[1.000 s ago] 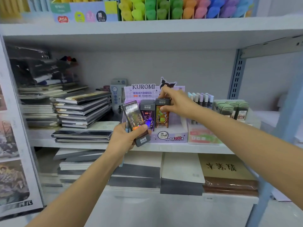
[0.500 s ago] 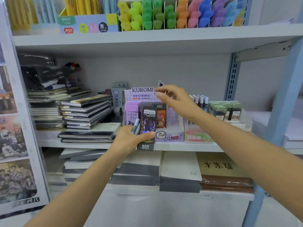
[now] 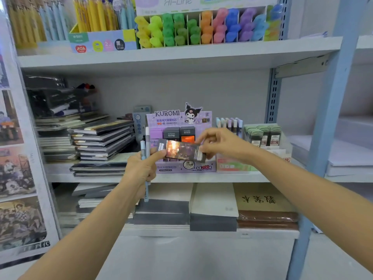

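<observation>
— Pinching from both ends: the left hand [image 3: 139, 168] is clamping the dark end of the case [image 3: 181, 151] between thumb and forefinger, and the right hand [image 3: 222, 145] is nipping the opposite short end with its fingertips.

— Where is the case hanging?

— It is lying crosswise in the air, just in front of the display box [image 3: 181, 118], above the front edge of the shelf [image 3: 201, 177], about midway along it.

— How is it going to handle?

— Light and stiff, I am guessing. It is glossy plastic, so probably slippery. Taking it by the short ends or narrow edges is looking safest.

— Is anything crowding the left hand?

— Its lower fingers are also curling round upright pens [image 3: 145, 150], leaving only the thumb and forefinger for the case. Notebooks [image 3: 103, 138] are lying stacked toward the shelf's left end.
</observation>
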Motion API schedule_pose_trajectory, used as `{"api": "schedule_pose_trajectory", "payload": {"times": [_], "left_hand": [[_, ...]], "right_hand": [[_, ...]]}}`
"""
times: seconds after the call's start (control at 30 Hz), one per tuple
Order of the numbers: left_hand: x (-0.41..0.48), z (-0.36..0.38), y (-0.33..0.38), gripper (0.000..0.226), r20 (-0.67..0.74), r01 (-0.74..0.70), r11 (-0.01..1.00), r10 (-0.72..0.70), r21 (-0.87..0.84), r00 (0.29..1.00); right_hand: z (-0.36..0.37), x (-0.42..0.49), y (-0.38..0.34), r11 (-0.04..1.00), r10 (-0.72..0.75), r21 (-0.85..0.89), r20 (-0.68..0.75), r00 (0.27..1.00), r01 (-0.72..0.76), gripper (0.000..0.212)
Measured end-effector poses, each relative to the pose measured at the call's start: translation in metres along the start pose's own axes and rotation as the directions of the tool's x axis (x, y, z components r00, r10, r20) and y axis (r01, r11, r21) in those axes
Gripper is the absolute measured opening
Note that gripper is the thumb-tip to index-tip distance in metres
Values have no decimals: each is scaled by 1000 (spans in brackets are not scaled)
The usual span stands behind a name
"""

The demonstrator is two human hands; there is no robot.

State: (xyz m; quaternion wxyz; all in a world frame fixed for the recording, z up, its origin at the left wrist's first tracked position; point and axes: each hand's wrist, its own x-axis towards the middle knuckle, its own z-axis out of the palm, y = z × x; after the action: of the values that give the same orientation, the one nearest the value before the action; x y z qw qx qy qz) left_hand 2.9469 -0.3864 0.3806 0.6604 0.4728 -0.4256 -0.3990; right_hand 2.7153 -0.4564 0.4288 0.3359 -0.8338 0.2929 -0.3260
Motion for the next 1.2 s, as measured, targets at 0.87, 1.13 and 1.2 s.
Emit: {"api": "schedule_pose_trajectory", "payload": {"times": [0.87, 1.13, 1.2], "left_hand": [[8, 15, -27, 24, 113, -137, 919, 102, 369, 988], [9, 8, -33, 27, 114, -127, 907, 89, 401, 990], [9, 7, -32, 28, 121, -125, 905, 82, 407, 989]], "right_hand": [[0, 42, -3, 986, -105, -160, -402, 910, 43, 18], [8, 56, -1, 923, -97, -385, -212, 972, 8, 17], [2, 60, -2, 917, -60, -399, -163, 985, -10, 16]]}}
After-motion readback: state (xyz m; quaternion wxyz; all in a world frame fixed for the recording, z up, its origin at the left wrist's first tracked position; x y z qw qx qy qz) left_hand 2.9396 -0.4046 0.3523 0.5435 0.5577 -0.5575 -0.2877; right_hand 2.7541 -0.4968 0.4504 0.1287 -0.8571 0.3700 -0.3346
